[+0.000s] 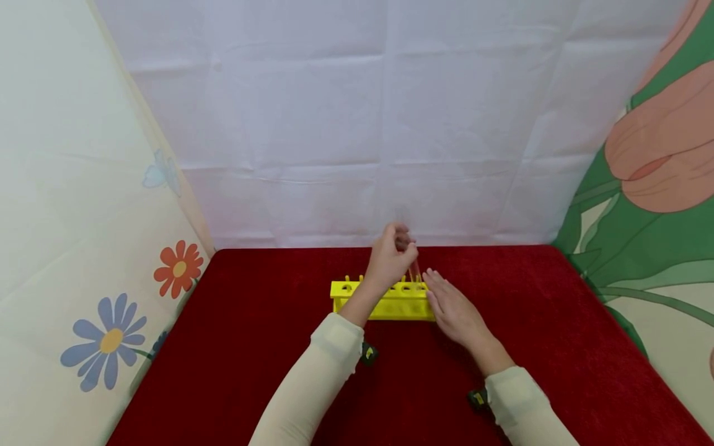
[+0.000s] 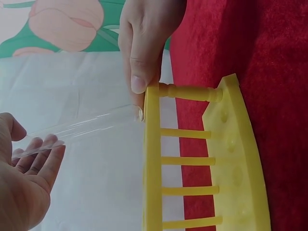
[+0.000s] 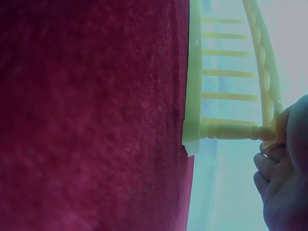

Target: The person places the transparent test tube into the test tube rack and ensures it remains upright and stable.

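Observation:
My left hand holds a clear test tube near its upper end, between thumb and fingers. The tube slants down to the right end of a yellow test tube rack, its lower end right at the rack's top plate. At that same end is my right hand, thumb and fingers about the corner of the top plate. In the left wrist view, the right thumb tip lies against the plate, and a fingertip shows close to the tube's bottom. The right wrist view shows the right hand against the rack's end post.
The rack stands on a red cloth-covered table. Behind the table hangs a white sheet, with flower-patterned cloth at the left and more at the right. Small dark devices sit at both wrists.

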`<action>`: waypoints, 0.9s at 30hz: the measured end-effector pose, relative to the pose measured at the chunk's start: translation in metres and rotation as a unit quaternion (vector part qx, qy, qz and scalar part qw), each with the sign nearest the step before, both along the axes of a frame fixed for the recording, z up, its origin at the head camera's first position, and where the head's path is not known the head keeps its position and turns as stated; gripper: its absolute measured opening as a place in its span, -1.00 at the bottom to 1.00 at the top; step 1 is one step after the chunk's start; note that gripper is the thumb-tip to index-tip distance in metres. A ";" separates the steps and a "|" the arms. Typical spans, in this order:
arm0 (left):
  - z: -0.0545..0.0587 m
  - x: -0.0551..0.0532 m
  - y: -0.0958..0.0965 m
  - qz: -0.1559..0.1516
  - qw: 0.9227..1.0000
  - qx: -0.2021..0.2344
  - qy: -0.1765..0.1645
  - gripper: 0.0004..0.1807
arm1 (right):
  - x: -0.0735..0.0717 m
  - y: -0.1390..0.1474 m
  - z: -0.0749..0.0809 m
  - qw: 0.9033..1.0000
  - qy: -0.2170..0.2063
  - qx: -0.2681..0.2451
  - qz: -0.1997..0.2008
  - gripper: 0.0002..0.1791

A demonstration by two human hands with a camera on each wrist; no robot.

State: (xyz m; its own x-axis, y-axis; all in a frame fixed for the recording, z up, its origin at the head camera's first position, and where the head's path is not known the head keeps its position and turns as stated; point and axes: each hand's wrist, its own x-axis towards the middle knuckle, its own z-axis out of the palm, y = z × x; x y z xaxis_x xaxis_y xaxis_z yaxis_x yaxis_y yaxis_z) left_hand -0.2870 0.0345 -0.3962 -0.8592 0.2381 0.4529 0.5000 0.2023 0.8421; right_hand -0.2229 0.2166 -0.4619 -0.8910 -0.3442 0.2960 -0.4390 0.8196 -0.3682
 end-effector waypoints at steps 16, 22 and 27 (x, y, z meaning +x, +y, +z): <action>-0.005 -0.001 0.007 -0.011 1.000 0.000 -0.008 -0.61 | -0.001 0.000 0.000 1.000 -0.001 0.004 -0.002 -0.49; -0.005 0.001 0.009 -0.013 1.000 0.000 -0.017 -0.62 | 0.000 0.000 0.002 1.000 -0.009 0.004 -0.004 -0.49; -0.005 0.001 0.009 -0.020 1.000 -0.002 -0.014 -0.62 | -0.001 0.000 0.002 1.000 -0.009 0.005 -0.004 -0.49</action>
State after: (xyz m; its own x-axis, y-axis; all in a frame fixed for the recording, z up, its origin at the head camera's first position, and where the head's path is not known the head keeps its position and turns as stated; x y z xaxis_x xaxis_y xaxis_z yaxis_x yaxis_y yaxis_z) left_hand -0.2856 0.0438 -0.4010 -0.8612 0.2737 0.4282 0.4842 0.1858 0.8550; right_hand -0.2237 0.2168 -0.4599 -0.8988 -0.3402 0.2764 -0.4258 0.8271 -0.3668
